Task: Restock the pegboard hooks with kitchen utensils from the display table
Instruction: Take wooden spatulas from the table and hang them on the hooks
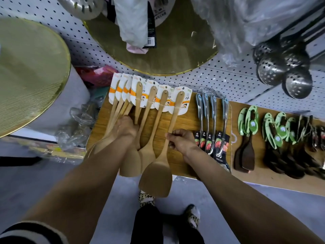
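The right hand (182, 140) is curled closed around the handle of a wooden spatula (164, 147), thumb and fingers pinching the shaft about halfway along its length. That spatula lies with its long axis running near to far: its broad blade points toward the person and hangs past the near edge of the table (186, 120), while the carded handle end points toward the pegboard (219, 76). The left hand (126, 128) is pressed down among a fanned bunch of spatulas (121, 110), its fingers bent around several handles; how tightly they are gripped cannot be told, since the fingertips are hidden under the wood. These spatulas lie the same way, blades near and white-and-orange cards (140, 90) far, the handles spreading apart toward the pegboard. All of them rest on the wooden table top, at its left part. Just right of the right hand lies a row of metal tools (211, 120) with blue handle ends pointing away. Farther right, on a second board, lie dark spatulas (246, 152) with green cards. Perforated ladles (288, 74) hang on the pegboard at upper right.
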A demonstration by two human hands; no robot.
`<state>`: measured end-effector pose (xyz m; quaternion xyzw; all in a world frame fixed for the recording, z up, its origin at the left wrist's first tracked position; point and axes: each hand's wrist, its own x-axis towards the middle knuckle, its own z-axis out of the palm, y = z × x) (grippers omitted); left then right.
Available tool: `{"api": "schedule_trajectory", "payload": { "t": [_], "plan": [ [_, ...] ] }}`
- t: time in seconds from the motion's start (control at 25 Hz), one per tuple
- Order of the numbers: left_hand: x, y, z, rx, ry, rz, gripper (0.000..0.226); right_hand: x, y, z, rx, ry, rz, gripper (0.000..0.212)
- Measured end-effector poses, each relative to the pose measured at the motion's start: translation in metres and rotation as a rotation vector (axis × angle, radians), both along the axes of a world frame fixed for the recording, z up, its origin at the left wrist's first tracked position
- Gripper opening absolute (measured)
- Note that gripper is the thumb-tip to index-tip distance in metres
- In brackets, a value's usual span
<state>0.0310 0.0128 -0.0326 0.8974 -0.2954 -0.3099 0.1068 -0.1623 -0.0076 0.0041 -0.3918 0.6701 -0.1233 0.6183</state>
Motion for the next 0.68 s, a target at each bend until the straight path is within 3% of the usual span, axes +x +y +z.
{"api": "schedule_trajectory", "payload": {
  "t": [0.12,0.24,0.36,0.52,0.68],
  "plan": [
    [-0.01,0.01,0.014,-0.027,0.044,-0.016,0.025,-0.02,0.005,0.015,-0.002,-0.038,0.003,0.014],
    [-0.042,0.024,0.027,-0.08,0.204,0.001,0.011,-0.058,0.011,0.031,-0.043,-0.081,-0.029,0.01],
    [-0.1,0.037,0.039,-0.166,0.336,0.083,0.015,-0.118,0.024,0.043,-0.093,-0.11,-0.081,0.02],
    [-0.231,0.068,0.068,-0.241,0.485,0.031,0.023,-0.249,0.062,0.067,-0.179,-0.164,-0.163,0.032],
    [-0.378,0.092,0.091,-0.297,0.489,-0.211,0.03,-0.405,0.105,0.097,-0.288,-0.178,-0.235,0.025]
  ]
}}
